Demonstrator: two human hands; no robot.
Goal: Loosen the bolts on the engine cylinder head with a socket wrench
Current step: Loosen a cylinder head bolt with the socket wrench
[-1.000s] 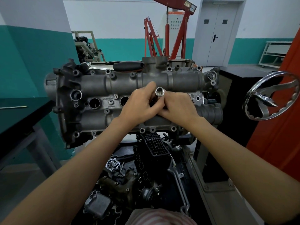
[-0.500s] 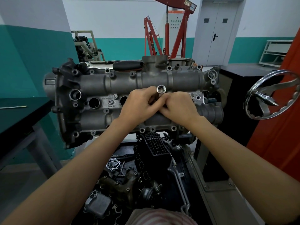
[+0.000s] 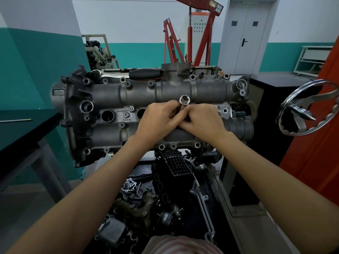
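Socket (image 3: pixel 184 100) stands open-end up over the cylinder head (image 3: pixel 110 96) middle — left hand (image 3: pixel 159 118) pinching its shaft, right hand (image 3: pixel 203 120) curled against it, equally near.

Bare forearms, no sleeves/gloves; striped pink-white garment (image 3: pixel 180 244) at bottom.
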